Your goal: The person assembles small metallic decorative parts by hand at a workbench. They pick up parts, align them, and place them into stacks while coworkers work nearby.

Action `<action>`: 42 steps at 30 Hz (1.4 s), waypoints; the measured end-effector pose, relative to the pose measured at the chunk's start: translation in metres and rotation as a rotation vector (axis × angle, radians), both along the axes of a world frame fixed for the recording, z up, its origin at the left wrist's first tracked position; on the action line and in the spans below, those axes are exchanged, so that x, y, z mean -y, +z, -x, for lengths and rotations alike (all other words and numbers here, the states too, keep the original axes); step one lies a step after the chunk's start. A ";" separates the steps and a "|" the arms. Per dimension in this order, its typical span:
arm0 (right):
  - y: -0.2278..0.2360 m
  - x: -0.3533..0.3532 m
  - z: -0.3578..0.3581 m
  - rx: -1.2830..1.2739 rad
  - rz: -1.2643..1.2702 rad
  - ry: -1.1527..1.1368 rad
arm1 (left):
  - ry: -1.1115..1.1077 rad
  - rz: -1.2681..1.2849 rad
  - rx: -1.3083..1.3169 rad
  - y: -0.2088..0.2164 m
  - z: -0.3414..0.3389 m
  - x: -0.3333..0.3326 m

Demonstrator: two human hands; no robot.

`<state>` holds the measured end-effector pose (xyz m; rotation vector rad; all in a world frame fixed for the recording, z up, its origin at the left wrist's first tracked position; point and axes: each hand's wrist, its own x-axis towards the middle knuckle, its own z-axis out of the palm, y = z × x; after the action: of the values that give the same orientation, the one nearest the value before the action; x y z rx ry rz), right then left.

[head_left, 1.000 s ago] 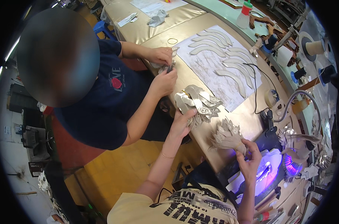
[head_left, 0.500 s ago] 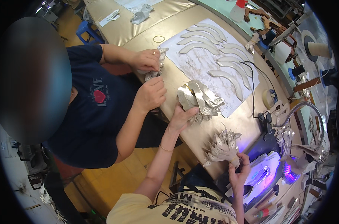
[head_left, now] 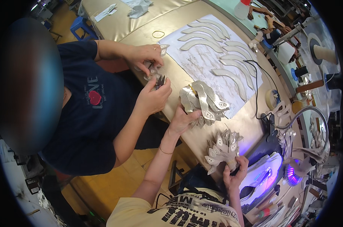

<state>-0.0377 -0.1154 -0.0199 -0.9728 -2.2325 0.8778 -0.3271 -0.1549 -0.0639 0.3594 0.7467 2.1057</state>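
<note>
My left hand [head_left: 183, 120] grips a bundle of shiny silver shoe straps [head_left: 202, 99], its thumb over the near side. A yellow band shows near the top of that bundle, which rests low over the gold-covered table. To the right, my right hand [head_left: 236, 173] is closed round the lower end of a second bundle of straps [head_left: 221, 150]. Its pale grey ends with small holes fan out toward the upper left. The two bundles are apart.
Across from me a co-worker's hands [head_left: 155, 97] hold dark thread snips [head_left: 160, 82] and more straps. Curved silver pieces [head_left: 232, 81] lie on white paper [head_left: 198, 62]. A black cable [head_left: 257, 94], a glowing purple lamp [head_left: 293, 173] and thread spools [head_left: 322, 51] stand on the right.
My right hand and its bundle have shifted slightly left, and its fan of strap ends has turned. The left bundle stays nearly still. The co-worker's hands have moved, showing the snips' blades.
</note>
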 end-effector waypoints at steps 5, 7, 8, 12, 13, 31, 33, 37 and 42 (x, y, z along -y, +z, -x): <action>-0.001 0.000 0.001 0.004 -0.026 -0.015 | -0.047 -0.029 0.004 0.002 0.001 0.002; -0.001 0.000 0.001 0.000 -0.019 -0.024 | -0.061 -0.031 0.013 0.001 0.001 0.002; -0.001 0.000 0.002 -0.003 -0.016 -0.025 | -0.068 -0.032 0.025 0.001 0.001 0.002; 0.001 0.000 0.002 0.002 -0.002 -0.026 | -0.066 -0.052 0.054 -0.004 0.001 0.005; 0.001 -0.001 0.002 0.002 -0.009 -0.024 | -0.072 -0.035 0.065 -0.006 0.001 0.005; 0.001 -0.002 0.004 -0.006 -0.018 -0.013 | -0.100 -0.005 0.016 -0.014 0.002 0.005; 0.001 -0.002 0.004 -0.010 -0.017 -0.015 | -0.115 -0.008 0.025 -0.013 0.003 0.006; 0.000 -0.001 0.003 -0.017 0.018 -0.015 | -0.124 0.006 0.024 -0.012 0.003 0.007; 0.000 -0.002 0.003 -0.008 -0.030 -0.016 | -0.110 -0.040 0.052 -0.011 0.002 0.007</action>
<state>-0.0406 -0.1129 -0.0201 -0.9701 -2.2220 0.8379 -0.3289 -0.1619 -0.0744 0.3584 0.6415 2.0210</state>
